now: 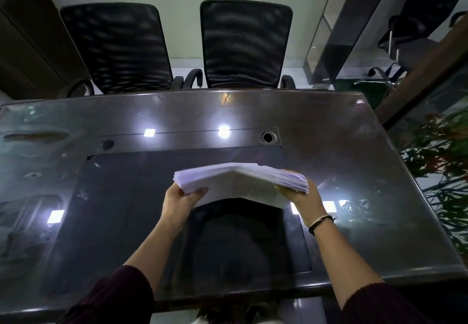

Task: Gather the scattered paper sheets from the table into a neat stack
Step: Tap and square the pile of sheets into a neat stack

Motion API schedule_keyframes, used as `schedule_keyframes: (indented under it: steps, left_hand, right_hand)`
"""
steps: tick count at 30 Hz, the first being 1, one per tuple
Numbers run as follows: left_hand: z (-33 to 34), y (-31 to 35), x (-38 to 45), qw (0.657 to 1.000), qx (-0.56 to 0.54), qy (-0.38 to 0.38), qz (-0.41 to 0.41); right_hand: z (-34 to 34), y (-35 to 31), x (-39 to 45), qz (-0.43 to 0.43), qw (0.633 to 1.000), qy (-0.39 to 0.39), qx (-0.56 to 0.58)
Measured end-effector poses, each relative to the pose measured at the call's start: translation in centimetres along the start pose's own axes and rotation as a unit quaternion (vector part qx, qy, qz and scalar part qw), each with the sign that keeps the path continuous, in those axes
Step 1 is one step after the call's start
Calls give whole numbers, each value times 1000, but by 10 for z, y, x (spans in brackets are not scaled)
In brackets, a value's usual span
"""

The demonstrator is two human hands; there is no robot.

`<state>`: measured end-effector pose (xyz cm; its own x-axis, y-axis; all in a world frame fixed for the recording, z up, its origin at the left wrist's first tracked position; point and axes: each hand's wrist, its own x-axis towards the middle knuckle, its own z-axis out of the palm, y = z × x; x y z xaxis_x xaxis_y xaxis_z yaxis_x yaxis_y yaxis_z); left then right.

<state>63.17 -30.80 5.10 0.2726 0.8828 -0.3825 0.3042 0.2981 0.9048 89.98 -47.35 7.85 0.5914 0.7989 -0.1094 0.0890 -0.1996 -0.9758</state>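
Head view, the only one: you have the paper stack (240, 182) up off the worktop (354, 146), held between both hands over the dark middle panel. Your left hand (181, 198) has its grip on the stack's left end, thumb on top and fingers curled under. Your right hand (301, 196) has its grip on the right end, fingers mostly hidden beneath the sheets, so how far they wrap is hard to tell. A thin band (321, 221) sits on the right wrist.

The stack is thick and bowed upward in the middle, both ends drooping toward your hands. Edges are not flush: the right end fans out in steps and the left corner shows loose layers. Printed text shows on the near face, too small to read.

No loose sheets show anywhere else on the worktop, only ceiling-light glare and a cable hole (267, 137) near the far side. Two black mesh chairs (248, 45) stand behind the far edge, a plant (440, 146) off to the right.

Step in hand, as a judgement: gathering looks done, you're at the squaring-up stage. The next move likely calls for easing the bend out, turning the stack on edge and tapping it on the worktop to line up the sides, then laying it flat. Keep both grips loose enough for the sheets to slide level, but not so loose that the fanned right end spills.
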Motion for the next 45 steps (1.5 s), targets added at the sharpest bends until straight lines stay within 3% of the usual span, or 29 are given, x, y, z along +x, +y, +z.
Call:
schedule_keyframes:
  steps: [6, 10, 13, 16, 18, 20, 22, 24, 26, 28, 34, 40, 45]
  left_hand:
    - [8, 12, -5, 999, -38, 29, -5]
    - [-2, 29, -9, 992, 1, 84, 97]
    - [-15, 29, -5, 955, 116, 87, 257]
    - [-17, 20, -2, 878, 274, 58, 389]
    - [-16, 16, -2, 840, 315, 70, 437]
    - [-18, 14, -2, 830, 321, 74, 449]
    - [-20, 16, -6, 866, 291, 69, 400]
    - [-18, 20, -11, 944, 204, 43, 256]
    - [-12, 22, -9, 986, 128, 1, 105]
    - [-4, 23, -6, 995, 92, -8, 34]
    - [2, 30, -4, 997, -3, 44, 60]
    - [7, -2, -4, 997, 81, -8, -7]
    - [16, 1, -11, 998, 45, 37, -35]
  right_hand:
    - [10, -15, 1, -20, 1000, -14, 11]
    - [4, -29, 3, -71, 997, 18, -23]
    - [-5, -28, 2, -123, 984, 38, -121]
    - [-9, -18, 7, -234, 935, 9, -267]
    - [-8, -13, 8, -276, 900, -17, -338]
    - [-10, -12, 6, -283, 890, -21, -356]
    - [-11, -13, 2, -238, 921, 21, -307]
    - [-16, -10, 0, -112, 976, 48, -179]
    - [-16, 2, 5, 3, 994, 3, -108]
    - [-11, 15, 7, 32, 990, -21, -137]
    - [-10, -13, 3, -51, 996, 19, -73]
    - [-6, 17, -4, 29, 998, 3, -54]
    - [4, 14, -4, 21, 996, 18, -85]
